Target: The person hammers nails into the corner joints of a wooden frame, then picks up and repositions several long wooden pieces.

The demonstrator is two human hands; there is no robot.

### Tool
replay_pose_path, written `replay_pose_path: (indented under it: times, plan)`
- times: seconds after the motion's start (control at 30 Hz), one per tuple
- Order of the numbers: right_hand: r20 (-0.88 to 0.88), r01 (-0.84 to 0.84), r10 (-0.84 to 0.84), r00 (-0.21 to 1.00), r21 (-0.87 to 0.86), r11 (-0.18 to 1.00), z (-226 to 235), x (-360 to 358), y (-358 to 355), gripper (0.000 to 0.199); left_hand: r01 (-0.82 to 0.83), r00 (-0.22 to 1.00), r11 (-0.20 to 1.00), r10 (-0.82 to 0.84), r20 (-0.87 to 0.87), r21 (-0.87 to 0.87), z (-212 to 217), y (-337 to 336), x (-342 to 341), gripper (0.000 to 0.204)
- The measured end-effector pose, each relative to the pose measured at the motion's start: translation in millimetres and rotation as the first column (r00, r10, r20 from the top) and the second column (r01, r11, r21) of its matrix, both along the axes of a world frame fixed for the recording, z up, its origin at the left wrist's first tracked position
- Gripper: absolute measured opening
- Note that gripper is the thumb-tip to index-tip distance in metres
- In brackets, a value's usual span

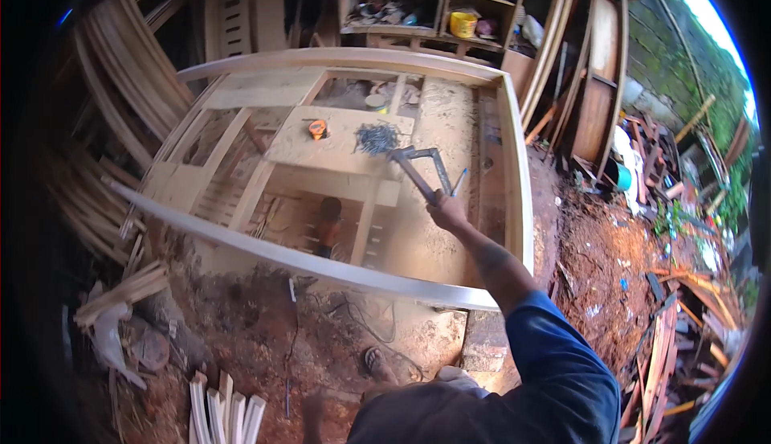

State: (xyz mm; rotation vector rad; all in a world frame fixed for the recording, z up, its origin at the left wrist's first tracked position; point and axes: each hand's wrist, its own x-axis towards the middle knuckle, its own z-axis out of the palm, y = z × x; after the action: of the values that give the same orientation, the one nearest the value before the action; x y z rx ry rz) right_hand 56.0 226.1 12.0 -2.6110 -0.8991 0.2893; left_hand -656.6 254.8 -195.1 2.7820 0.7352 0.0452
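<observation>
My right hand [446, 209] reaches over the wooden frame [514, 187], closed around a hammer-like tool [418, 179] with a straight handle. A dark L-shaped metal square [438, 163] and a blue pen [460, 180] stick out of the same grip. Left of these tools, a pile of nails [377, 139] lies on a pale board [341, 143]. An orange tape measure [318, 129] rests on that board too. Low in the picture, a blurred brown shape seems to be my left hand [312, 416]; its fingers cannot be made out.
Openings gape between the frame's crosspieces [365, 223]; through one, another person [328, 223] shows. Sawdust covers a wide board [442, 114]. Cut timber [221, 412] stands at lower left, a cable [291, 339] trails on the ground, and scrap wood [662, 347] lies right. Shelves [438, 42] stand behind.
</observation>
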Motion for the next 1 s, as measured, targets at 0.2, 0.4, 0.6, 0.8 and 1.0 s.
replay_pose_path:
  times: [0.2,0.4,0.6,0.8,1.0]
  plan:
    - [0.158,0.05,-0.048,0.986,-0.011,0.999,-12.8,-8.3,-19.2,0.039,-0.587,0.796,0.67,0.376,-0.474,-0.455,-52.9,12.6,-59.9,0.028]
    - [-0.014,-0.281,0.312,0.95,0.398,0.873,49.6,-111.4,-57.4,0.033,-0.379,0.905,0.807,0.221,-0.363,-0.453,-95.1,-26.2,-69.5,0.028]
    - [0.31,-0.489,0.437,0.844,0.108,0.866,52.9,-153.5,-168.3,0.035,-0.431,0.902,0.702,0.354,-0.248,-0.567,-49.0,-42.2,148.9,0.043]
    - [0.272,-0.569,0.544,0.794,0.017,0.822,52.2,-163.9,-161.7,0.056,-0.496,0.792,0.562,0.605,-0.08,-0.662,73.8,-99.1,224.8,0.033]
    - [0.229,-0.568,0.561,0.795,-0.045,0.822,51.3,-164.2,-159.0,0.042,-0.609,0.767,0.609,0.615,-0.183,-0.508,17.6,-210.0,129.3,0.032]
